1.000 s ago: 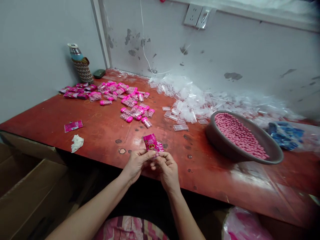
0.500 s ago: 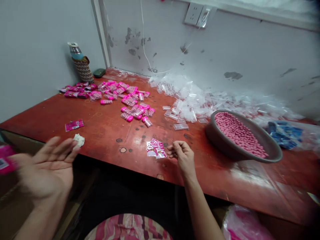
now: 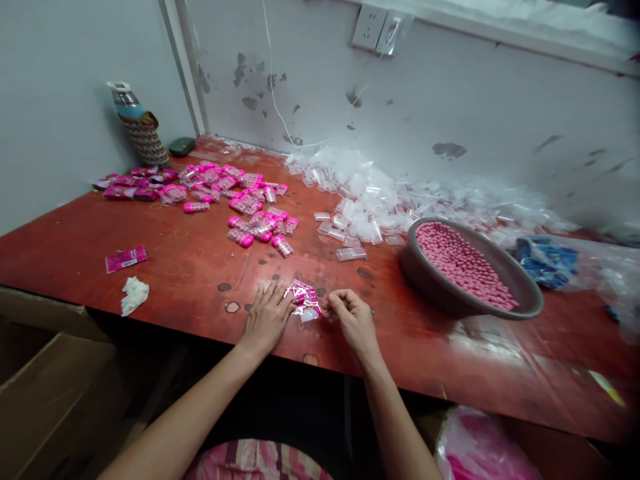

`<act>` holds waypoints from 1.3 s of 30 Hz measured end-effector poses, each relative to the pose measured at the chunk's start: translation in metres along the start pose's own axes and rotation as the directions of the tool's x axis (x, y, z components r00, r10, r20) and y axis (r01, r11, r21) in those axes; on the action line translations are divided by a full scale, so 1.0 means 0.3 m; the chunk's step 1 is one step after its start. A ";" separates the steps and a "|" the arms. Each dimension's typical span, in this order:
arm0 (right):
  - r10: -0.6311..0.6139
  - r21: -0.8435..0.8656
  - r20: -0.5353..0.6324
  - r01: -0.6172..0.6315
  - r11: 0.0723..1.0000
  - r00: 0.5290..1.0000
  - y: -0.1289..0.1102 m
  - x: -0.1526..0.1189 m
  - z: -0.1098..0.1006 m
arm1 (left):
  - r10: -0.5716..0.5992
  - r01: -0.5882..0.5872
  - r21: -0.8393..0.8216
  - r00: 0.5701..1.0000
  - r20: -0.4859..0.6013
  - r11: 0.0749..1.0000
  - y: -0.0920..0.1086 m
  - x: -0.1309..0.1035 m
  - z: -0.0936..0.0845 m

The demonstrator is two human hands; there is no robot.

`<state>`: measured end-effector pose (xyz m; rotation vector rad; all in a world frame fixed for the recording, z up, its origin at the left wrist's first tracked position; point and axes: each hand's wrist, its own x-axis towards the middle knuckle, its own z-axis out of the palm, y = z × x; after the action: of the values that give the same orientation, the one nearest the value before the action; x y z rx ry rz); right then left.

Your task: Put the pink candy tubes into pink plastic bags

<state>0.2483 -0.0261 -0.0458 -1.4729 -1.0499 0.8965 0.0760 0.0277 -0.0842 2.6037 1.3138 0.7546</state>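
My left hand [image 3: 267, 315] lies palm down on the table with its fingers stretched out. Its fingertips reach the left edge of some flat, shiny pink printed wrappers [image 3: 303, 298], partly covering them. On the other side of the wrappers is my right hand [image 3: 354, 321], thumb and fingers pinched together close to their right edge. Whatever the pinch holds, if anything, is too small to make out. Beyond the hands are small clear containers with pink caps [image 3: 250, 207], filled with pink beads.
Clear empty cases [image 3: 375, 200] are heaped along the wall. A grey basin [image 3: 415, 257] of pink beads stands at right, beside blue pieces in plastic [image 3: 545, 260]. Crumpled tissue [image 3: 134, 296], a pink card [image 3: 126, 259] and a bottle [image 3: 140, 127] are at left. Cardboard boxes [image 3: 55, 387] stand below.
My left hand has come from the left, palm up off the table edge, to lie flat by the wrappers. The pink packet at the far left is out of view. My right hand stays pinched.
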 end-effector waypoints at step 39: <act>0.005 -0.576 0.259 0.151 0.803 0.966 -0.097 0.145 0.194 | -0.594 0.166 -0.734 0.483 0.643 -0.659 -0.052 0.050 -0.147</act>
<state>0.2042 0.0354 -0.0255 -1.8421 -1.6769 0.7373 0.0506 0.0443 -0.0455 0.0830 0.8912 1.1371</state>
